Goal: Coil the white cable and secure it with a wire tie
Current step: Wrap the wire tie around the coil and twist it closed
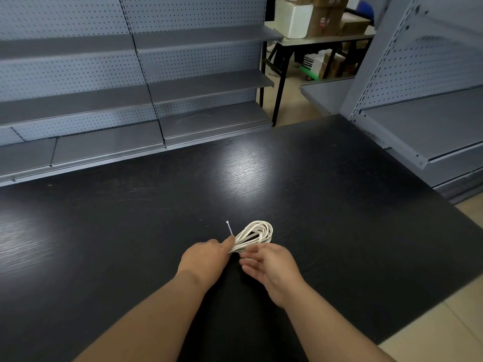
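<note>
The white cable [257,232] is wound into a loop of several turns and lies on the black table [313,178], its round end pointing away from me. My left hand [206,259] grips the near, gathered end of the coil. A thin white wire tie [229,228] sticks up from between that hand's fingers, its small head at the top. My right hand [271,267] is at the same gathered end from the right, its thumb and forefinger pinching the strands. Whether the tie runs round the bundle is hidden by the fingers.
Grey pegboard shelving [130,82] runs along the far side of the table and another unit [431,113] stands at the right. Behind them a table [326,39] carries cardboard boxes. The table's right edge drops to a beige floor [444,330].
</note>
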{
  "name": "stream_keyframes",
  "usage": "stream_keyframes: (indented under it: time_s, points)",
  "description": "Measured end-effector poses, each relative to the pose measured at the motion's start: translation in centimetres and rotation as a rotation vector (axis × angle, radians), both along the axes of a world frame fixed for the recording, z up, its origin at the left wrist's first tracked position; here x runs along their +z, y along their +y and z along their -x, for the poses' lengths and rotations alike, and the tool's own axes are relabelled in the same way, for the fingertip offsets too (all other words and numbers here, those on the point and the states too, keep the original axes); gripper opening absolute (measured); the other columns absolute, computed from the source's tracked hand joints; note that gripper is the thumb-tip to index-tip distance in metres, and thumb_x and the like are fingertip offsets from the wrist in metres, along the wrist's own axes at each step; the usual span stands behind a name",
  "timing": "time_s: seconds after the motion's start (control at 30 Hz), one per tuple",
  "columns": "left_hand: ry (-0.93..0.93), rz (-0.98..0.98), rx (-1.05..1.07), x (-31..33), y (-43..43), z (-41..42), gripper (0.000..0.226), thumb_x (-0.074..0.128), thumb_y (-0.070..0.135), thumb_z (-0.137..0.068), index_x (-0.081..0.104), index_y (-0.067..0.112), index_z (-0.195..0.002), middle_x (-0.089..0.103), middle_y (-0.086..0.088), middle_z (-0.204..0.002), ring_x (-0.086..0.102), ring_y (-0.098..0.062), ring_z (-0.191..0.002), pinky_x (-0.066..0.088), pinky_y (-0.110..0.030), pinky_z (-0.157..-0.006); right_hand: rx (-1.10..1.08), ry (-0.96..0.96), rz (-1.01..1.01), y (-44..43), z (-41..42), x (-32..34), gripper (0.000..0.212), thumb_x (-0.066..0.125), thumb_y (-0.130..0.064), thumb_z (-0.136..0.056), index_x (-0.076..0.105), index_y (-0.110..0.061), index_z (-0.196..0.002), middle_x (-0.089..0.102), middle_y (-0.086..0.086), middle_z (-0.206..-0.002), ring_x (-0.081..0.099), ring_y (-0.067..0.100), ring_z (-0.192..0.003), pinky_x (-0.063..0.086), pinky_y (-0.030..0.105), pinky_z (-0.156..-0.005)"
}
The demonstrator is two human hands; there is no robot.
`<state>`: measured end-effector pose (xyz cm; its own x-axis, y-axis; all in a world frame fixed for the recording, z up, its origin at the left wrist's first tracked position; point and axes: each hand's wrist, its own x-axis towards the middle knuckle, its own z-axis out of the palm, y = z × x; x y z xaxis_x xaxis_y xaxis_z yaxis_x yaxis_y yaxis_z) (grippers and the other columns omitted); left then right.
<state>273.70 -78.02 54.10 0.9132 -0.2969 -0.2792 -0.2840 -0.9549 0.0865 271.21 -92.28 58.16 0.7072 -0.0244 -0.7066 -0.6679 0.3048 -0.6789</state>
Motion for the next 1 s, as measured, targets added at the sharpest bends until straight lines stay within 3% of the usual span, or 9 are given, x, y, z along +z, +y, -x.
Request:
stream_keyframes:
  time_s: [0.13, 0.23, 0.43, 0.57, 0.67, 0.73, 0.8, 0.87, 1.0]
  points:
    - [0.003, -0.013, -0.015, 0.3, -0.1, 0.1, 0.042, 0.034, 0.027, -0.098, 0.025, 0.031, -0.139, 0.059, -0.010, -0.106, 0.061, -0.031, -0.090, 0.048, -0.038, -0.071, 0.092, -0.109, -0.070, -0.4, 0.2, 0.0, 0.034, 0.036, 0.016, -0.088, 0.061, -0.006, -0.092, 0.067, 0.013, -0.095, 0.066, 0.020, -0.090, 0.054, 0.024, -0.075]
    - [0.007, -0.013, -0.003, 0.3, -0.1, 0.1, 0.042, 0.034, 0.028, -0.098, 0.025, 0.030, -0.139, 0.058, -0.010, -0.105, 0.061, -0.032, -0.090, 0.048, -0.039, -0.071, 0.149, -0.214, -0.009, -0.3, 0.1, -0.5, 0.030, 0.050, 0.015, -0.085, 0.063, -0.011, -0.091, 0.068, 0.008, -0.095, 0.066, 0.015, -0.090, 0.053, 0.024, -0.083]
    - [0.009, -0.025, 0.003, 0.3, -0.2, 0.1, 0.045, 0.035, 0.029, -0.098, 0.022, 0.032, -0.141, 0.058, -0.009, -0.103, 0.061, -0.031, -0.087, 0.046, -0.037, -0.065, 0.223, -0.372, 0.342, 0.5, -1.2, -0.8, 0.014, 0.062, -0.003, -0.087, 0.069, -0.014, -0.081, 0.068, -0.001, -0.076, 0.064, 0.006, -0.071, 0.056, 0.019, -0.074]
    - [-0.013, -0.034, 0.008, 0.2, -0.1, 0.3, 0.046, 0.037, 0.024, -0.097, 0.023, 0.031, -0.140, 0.057, -0.008, -0.097, 0.058, -0.029, -0.079, 0.044, -0.035, -0.061, 0.412, -0.565, 0.887, 0.6, -2.2, -1.1, 0.015, 0.059, -0.020, -0.090, 0.072, -0.014, -0.096, 0.068, -0.004, -0.086, 0.057, 0.005, -0.075, 0.044, 0.009, -0.066]
    - [-0.021, -0.038, 0.018, 0.3, -0.1, 0.5, 0.047, 0.040, 0.021, -0.096, 0.023, 0.030, -0.138, 0.054, -0.007, -0.092, 0.047, -0.025, -0.068, 0.043, -0.035, -0.058, 0.482, -0.709, 1.100, 0.6, -2.5, -1.2, 0.016, 0.058, -0.024, -0.091, 0.071, -0.016, -0.096, 0.069, -0.004, -0.094, 0.056, 0.009, -0.092, 0.044, 0.019, -0.079]
    - [-0.024, -0.039, 0.012, 0.4, -0.1, 0.7, 0.052, 0.041, 0.018, -0.095, 0.017, 0.030, -0.140, 0.048, -0.006, -0.087, 0.044, -0.023, -0.066, 0.042, -0.035, -0.057, 0.503, -0.760, 1.127, 0.7, -2.8, -1.6, 0.015, 0.059, -0.025, -0.090, 0.071, -0.016, -0.093, 0.069, -0.003, -0.091, 0.056, 0.011, -0.093, 0.043, 0.024, -0.088]
    - [-0.025, -0.030, 0.011, 0.4, -0.2, 0.8, 0.057, 0.042, 0.016, -0.094, 0.013, 0.031, -0.142, 0.045, -0.005, -0.086, 0.043, -0.022, -0.067, 0.043, -0.035, -0.058, 0.540, -0.760, 1.130, 0.8, -3.2, -2.2, 0.015, 0.057, -0.025, -0.091, 0.069, -0.016, -0.090, 0.068, -0.004, -0.089, 0.057, 0.010, -0.091, 0.033, 0.029, -0.107]
    - [-0.016, -0.023, 0.010, 0.5, -0.2, 0.9, 0.060, 0.043, 0.015, -0.094, 0.011, 0.032, -0.142, 0.045, -0.006, -0.087, 0.045, -0.022, -0.068, 0.049, -0.036, -0.061, 0.556, -0.736, 1.143, 0.8, -3.5, -2.7, 0.016, 0.054, -0.026, -0.093, 0.067, -0.018, -0.090, 0.067, -0.006, -0.092, 0.056, 0.005, -0.101, 0.012, 0.031, -0.120]
    - [0.001, -0.045, 0.018, 0.4, -0.3, 0.8, 0.060, 0.042, 0.017, -0.094, 0.010, 0.031, -0.144, 0.053, -0.009, -0.099, 0.044, -0.022, -0.069, 0.049, -0.038, -0.065, 0.521, -0.728, 1.151, 1.0, -3.4, -3.3, 0.016, 0.051, -0.025, -0.094, 0.065, -0.019, -0.089, 0.065, -0.007, -0.097, 0.050, 0.004, -0.118, -0.006, 0.026, -0.116]
